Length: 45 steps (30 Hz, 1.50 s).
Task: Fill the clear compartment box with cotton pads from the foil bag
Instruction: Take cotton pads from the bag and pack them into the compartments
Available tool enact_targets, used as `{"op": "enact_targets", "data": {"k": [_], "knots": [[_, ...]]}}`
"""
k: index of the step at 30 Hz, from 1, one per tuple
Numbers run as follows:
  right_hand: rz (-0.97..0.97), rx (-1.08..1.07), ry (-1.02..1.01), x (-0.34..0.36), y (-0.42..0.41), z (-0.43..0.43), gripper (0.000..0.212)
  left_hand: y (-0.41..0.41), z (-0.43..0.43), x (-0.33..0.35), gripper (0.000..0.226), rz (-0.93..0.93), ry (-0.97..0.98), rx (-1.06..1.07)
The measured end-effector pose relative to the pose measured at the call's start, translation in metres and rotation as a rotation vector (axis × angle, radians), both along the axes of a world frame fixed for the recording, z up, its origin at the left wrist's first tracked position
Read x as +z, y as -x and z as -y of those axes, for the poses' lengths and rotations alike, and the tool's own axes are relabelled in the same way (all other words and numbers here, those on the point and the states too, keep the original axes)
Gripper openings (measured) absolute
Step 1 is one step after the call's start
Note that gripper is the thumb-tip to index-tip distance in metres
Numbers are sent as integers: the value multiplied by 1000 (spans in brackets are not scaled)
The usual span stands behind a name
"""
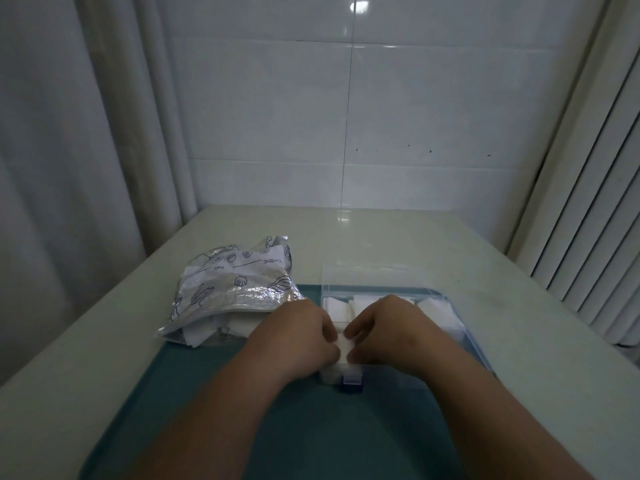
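Observation:
The clear compartment box (446, 327) lies on a teal tray, its lid (374, 277) standing open at the back. White cotton pads (434, 311) fill its far compartments. My left hand (298, 336) and my right hand (388, 329) meet over a near-left compartment, and both pinch a stack of white cotton pads (343, 344) between fingertips and thumbs. The box's blue latch (352, 383) shows just below my hands. The crumpled foil bag (239, 292) lies to the left, mouth toward me, with white pads (207, 332) spilling from it.
The teal tray (194, 382) sits on a pale table (540, 358) against a white tiled wall. A curtain hangs at the left and a ribbed radiator-like panel (595, 216) stands at the right.

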State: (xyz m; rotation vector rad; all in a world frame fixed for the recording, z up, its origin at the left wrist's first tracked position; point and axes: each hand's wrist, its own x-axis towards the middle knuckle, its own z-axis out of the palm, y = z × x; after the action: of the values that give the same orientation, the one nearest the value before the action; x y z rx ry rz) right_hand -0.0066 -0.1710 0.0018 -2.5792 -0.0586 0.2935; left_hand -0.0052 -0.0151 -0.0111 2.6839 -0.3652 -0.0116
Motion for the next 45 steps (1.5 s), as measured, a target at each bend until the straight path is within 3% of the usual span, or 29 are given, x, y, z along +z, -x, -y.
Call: {"op": "enact_targets", "data": {"k": [16, 27, 33, 38, 45], "knots": [[-3, 45, 16, -1, 1, 4, 30, -5, -6, 1, 27, -79, 52, -5], [18, 11, -37, 1, 1, 5, 19, -2, -5, 3, 22, 12, -6, 19], [102, -8, -211, 7, 3, 8, 4, -3, -23, 20, 11, 75, 161, 56], [199, -11, -243, 7, 2, 4, 5, -4, -41, 31, 3, 121, 286, 124], [311, -19, -267, 14, -1, -5, 3, -3, -64, 35, 24, 242, 358, 172]]}}
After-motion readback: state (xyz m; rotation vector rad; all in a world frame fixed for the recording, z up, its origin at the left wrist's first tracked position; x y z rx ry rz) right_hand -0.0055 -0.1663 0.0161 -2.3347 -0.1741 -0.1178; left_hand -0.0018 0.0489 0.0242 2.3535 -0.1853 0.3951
